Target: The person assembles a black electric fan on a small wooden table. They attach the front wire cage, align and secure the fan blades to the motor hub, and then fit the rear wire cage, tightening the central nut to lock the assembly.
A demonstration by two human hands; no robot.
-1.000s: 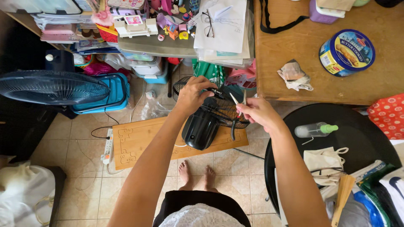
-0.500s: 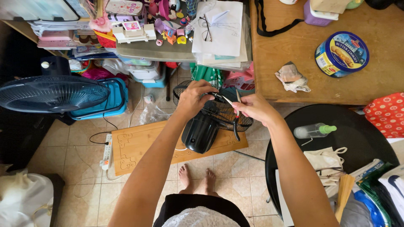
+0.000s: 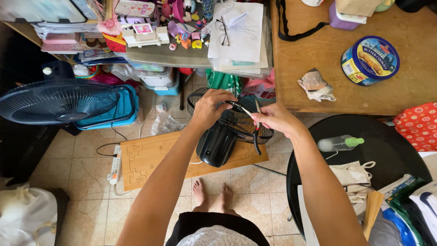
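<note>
Pliers in right hand — tips up-left, handles down; left hand grips fan.

Bright, even daylight, soft shadows, sharp focus throughout, with wide-angle bending at the frame's edges and corners.

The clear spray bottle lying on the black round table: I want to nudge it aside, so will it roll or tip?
The spray bottle lies on its side on the black table, so it likely rolls, not tips. It looks like thin clear plastic, probably light.
</note>
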